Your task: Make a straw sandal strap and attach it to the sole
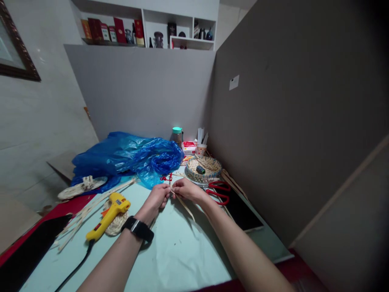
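Left hand (161, 195) and right hand (186, 189) close together at frame centre, fingertips of both pinched on pale strip (187, 209). Loose end trails toward lower right, above tabletop (170, 255). Small red item (166, 178) just above fingertips, form unclear. Yellow glue gun (106, 220) left of centre, partly over woven coil (119, 224). Red-handled scissors (210, 191) right of centre. Spool (200, 170) inside woven basket (190, 165).

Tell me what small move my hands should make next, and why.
Probably steady the pale strip with your left hand and slide your right hand along its loose end to draw it snug: the fingertips of both hands meet closely at the strip, while that end trails free below the right hand.
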Tool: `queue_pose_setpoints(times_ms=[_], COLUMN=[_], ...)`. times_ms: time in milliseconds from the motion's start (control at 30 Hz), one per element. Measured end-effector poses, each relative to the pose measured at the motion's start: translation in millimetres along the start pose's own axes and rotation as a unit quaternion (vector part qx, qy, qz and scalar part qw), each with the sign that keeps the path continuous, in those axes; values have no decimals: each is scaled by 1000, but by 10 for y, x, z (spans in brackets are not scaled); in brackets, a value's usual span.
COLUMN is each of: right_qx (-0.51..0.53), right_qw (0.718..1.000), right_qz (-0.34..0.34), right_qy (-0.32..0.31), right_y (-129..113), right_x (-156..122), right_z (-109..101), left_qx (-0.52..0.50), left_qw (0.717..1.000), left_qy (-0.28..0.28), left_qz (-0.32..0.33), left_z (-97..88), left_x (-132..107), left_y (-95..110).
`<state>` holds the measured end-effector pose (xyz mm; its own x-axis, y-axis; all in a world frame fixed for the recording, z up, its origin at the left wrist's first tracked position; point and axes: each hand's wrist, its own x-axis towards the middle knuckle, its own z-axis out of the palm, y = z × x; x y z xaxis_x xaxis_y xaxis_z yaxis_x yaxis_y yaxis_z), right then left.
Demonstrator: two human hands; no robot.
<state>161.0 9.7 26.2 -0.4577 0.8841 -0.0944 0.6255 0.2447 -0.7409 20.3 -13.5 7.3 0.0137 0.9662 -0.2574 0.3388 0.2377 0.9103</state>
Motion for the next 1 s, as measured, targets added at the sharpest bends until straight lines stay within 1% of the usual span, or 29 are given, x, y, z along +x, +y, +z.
queue_pose_setpoints(times_ms=[100,267,367,500,667,800,900,1000], right_qx=[-68,-163,-192,-212,-225,-207,-174,-127], right_qw=[998,984,979,975,970,974,980,987], right_qz=[1,3,-10,-36,-57,-81,-94,-86], right_qy=[18,68,63,52,65,46,30,43], right_y=[-67,-164,-199,-216,-228,-229,-187,-106], right_x=[-80,-212,-253,-268,-293,-302,-278,-229], right_z=[-39,17,32,1,58,111,23,-127], left_qx=[-34,-68,-84,-99,-116,-128,-132,-129], left_qw=[999,997,996,995,993,991,990,990], left_qy=[4,11,12,0,-7,-15,-33,-54], left_qz=[-13,-23,-28,-33,-29,-33,-32,-25], left_z=[-10,17,12,-36,-56,-57,-77,-100], left_x=[40,75,75,48,37,87,119,126], left_y=[-39,-94,-110,-98,-96,-125,-143,-146])
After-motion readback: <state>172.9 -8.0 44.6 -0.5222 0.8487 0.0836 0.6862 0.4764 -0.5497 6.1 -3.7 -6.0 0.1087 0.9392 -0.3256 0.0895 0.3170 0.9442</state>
